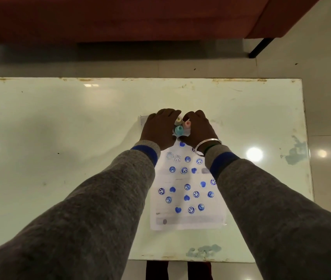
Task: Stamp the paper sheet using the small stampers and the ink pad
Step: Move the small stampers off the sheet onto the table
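A white paper sheet (187, 201) lies on the table, covered with several blue stamp marks: smiley faces, hearts and letters. At its far end stand small stampers: a blue one (179, 130), a pink one (187, 124) and a yellowish one (179, 119), bunched together. My left hand (159, 128) and my right hand (198, 127) cup this bunch from both sides, fingers curled around it. A clear plastic edge (141, 120) shows under my left hand. The ink pad is hidden or cannot be made out.
The pale glass-topped table (59, 138) has worn, chipped edges and scuffed patches at the right (295, 152) and near front (203, 251). A red-brown sofa (120, 17) with a black leg (260, 47) stands beyond the far edge.
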